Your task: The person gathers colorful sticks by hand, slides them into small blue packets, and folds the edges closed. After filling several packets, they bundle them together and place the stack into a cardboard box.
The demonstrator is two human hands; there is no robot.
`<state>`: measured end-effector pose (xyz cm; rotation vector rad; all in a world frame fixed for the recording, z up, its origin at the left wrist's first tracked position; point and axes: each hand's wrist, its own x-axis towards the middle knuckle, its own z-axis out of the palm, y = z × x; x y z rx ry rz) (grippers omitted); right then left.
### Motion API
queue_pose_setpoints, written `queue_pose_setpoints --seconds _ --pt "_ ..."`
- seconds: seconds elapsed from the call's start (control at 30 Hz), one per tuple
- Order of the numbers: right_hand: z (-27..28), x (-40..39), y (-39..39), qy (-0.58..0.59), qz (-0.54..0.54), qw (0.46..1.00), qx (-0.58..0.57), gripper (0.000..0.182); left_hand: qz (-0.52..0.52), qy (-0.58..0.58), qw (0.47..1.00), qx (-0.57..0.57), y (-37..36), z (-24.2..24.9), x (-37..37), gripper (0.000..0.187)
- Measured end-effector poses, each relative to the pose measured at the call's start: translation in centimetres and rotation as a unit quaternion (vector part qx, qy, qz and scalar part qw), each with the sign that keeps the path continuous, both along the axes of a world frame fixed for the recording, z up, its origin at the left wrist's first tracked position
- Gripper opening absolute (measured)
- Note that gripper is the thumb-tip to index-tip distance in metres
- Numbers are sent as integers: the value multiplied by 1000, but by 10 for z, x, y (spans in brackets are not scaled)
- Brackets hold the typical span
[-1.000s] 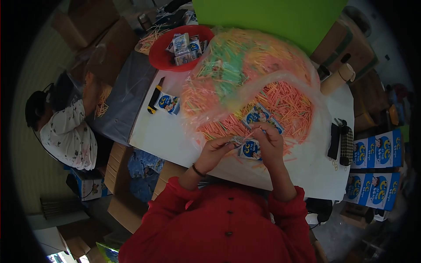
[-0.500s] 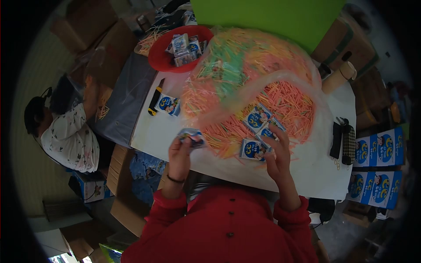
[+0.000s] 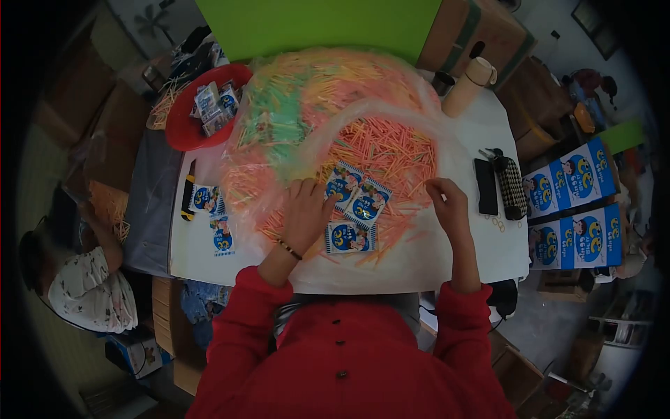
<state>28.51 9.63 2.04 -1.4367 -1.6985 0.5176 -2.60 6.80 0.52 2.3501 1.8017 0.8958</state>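
My left hand (image 3: 306, 213) reaches palm down over the pink sticks (image 3: 384, 150), its fingers apart, beside the left edge of a blue and white packet (image 3: 340, 186). A second packet (image 3: 367, 203) lies against that one, and a third packet (image 3: 350, 237) is just below them. My right hand (image 3: 449, 200) is at the right edge of the stick pile, with thumb and fingertips pinched together; what they hold, if anything, is too small to make out. Two more packets, one upper (image 3: 206, 199) and one lower (image 3: 222, 235), rest on the table's left part.
A big clear bag (image 3: 279, 105) of coloured sticks spreads over the white table (image 3: 419, 269). Around it are a red bowl (image 3: 183, 126) of packets, a yellow cutter (image 3: 188, 195), a tan bottle (image 3: 469, 87) and a checked pouch (image 3: 511, 188). A person (image 3: 91, 293) sits at left.
The view has shifted. The packet from my left hand now lies at the table's left, and that hand is over the sticks. My right hand has moved right, off the packets, and its fingers have closed.
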Motion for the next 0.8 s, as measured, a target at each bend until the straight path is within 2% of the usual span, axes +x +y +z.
queue_pose_setpoints --seconds 0.07,0.1,0.17,0.2,0.27,0.3,0.37,0.43,0.53,0.57,0.6,0.63,0.67,0.7,0.73,0.77,0.8 --pt "-6 0 20 -82 60 995 11 15 26 29 999 -12 24 -6 19 28" --pt "-5 0 27 -81 55 995 17 15 53 58 997 -30 32 -8 25 27" --pt "-3 2 42 -160 135 978 3 25 52 37 997 -42 38 -12 25 25" --pt "-2 1 49 -159 133 978 7 25 55 16 997 -60 39 -14 23 24" --pt "-2 -5 59 -269 168 948 34 38 51 16 995 -87 40 -17 16 22" --pt "-7 -7 64 -266 167 949 37 38 47 13 992 -116 41 -18 14 20" --pt "-16 -16 74 -376 206 895 124 40 51 27 995 -82 39 -21 14 19" --pt "-26 -31 92 -378 220 891 123 36 55 41 996 -49 38 -23 12 18" --pt "-38 -36 112 -373 232 889 128 30 4 -18 999 -34 39 -29 6 16" --pt "-43 -36 115 -365 231 891 137 27 10 -185 975 -120 40 -31 4 14" --pt "-49 -34 115 -366 229 892 137 27 16 -346 916 -203 39 -30 4 13" --pt "-54 -31 115 -354 214 900 136 27 16 -348 915 -202 37 -29 3 13" --pt "-58 -29 114 -342 200 908 136 26 -27 -505 832 -228 33 -28 2 14" --pt "-69 -26 115 -345 203 906 138 26 -69 -644 721 -244 31 -27 1 17" --pt "-80 -23 115 -254 187 940 129 26 -69 -647 720 -240 29 -27 -1 17" --pt "-91 -20 114 -160 170 965 118 26 -51 -681 678 -272 27 -28 -3 21" --pt "-86 -21 106 -61 147 987 -23 43 -35 -711 633 -303 25 -30 -5 26"
